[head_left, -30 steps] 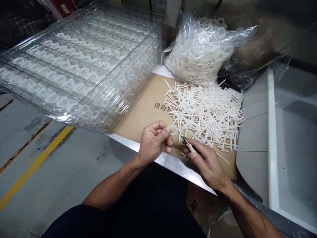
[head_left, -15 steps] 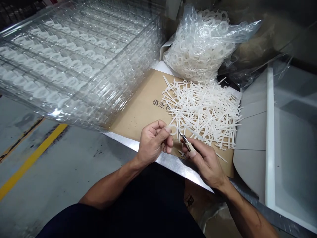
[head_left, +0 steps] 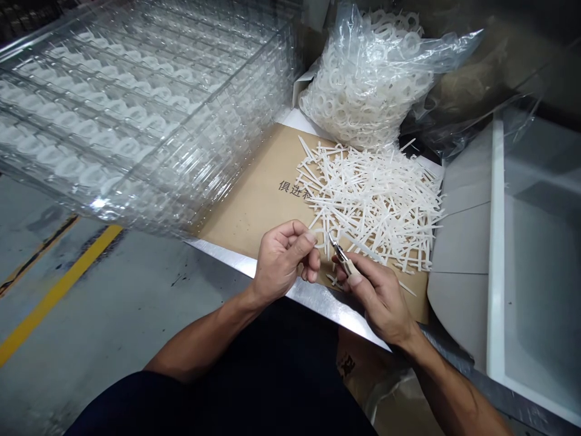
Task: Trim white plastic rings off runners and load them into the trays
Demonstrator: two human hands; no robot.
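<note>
My left hand [head_left: 288, 257] pinches a small translucent white plastic ring [head_left: 321, 237] between thumb and fingertips. In my right hand [head_left: 374, 297] is a pair of cutting pliers [head_left: 342, 257] with pale handles, its fingers wrapped round them. The tips of the pliers are close to the ring's right side; whether they touch it I cannot tell. A thin white strip [head_left: 363, 246] extends right from beside the tips. Just beyond both hands lies a loose heap of white plastic sprue sticks [head_left: 376, 203] on brown cardboard [head_left: 247, 212].
Stacked clear plastic trays [head_left: 181, 139] with rows of white rings stand at the left. Behind the heap sits a clear bag [head_left: 363, 91] full of similar rings. A white bin [head_left: 497, 254] is on the right. The metal table edge [head_left: 318, 309] runs below my hands.
My hands have barely moved. The ring is still held by my left hand, with the pliers beside it; the view has shifted slightly.
</note>
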